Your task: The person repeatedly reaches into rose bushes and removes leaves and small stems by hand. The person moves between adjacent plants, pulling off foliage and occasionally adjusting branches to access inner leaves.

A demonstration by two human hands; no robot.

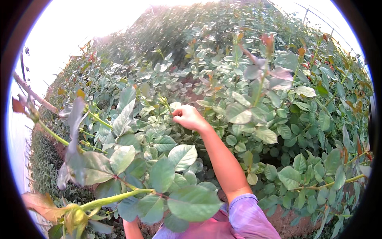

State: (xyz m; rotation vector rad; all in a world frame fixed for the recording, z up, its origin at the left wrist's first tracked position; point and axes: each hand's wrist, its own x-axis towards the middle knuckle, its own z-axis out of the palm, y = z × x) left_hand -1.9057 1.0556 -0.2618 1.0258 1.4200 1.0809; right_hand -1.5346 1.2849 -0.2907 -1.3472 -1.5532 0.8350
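My right hand reaches forward into a dense stand of rose bushes, thumb and forefinger pinched together. Between the fingertips is a thin green rose stem topped by a small shoot or bud. Broad green rose leaves surround the wrist. Only a bit of my left forearm shows at the bottom edge; my left hand is hidden behind foliage. Close to the camera, a thick rose stem with a swollen green bud crosses the lower left.
Tall rose shoots with reddish tips rise at the right. Another leafy stem leans in from the lower right. A pole slants along the left side. Brown soil shows beneath the bushes. Strong light washes out the upper left.
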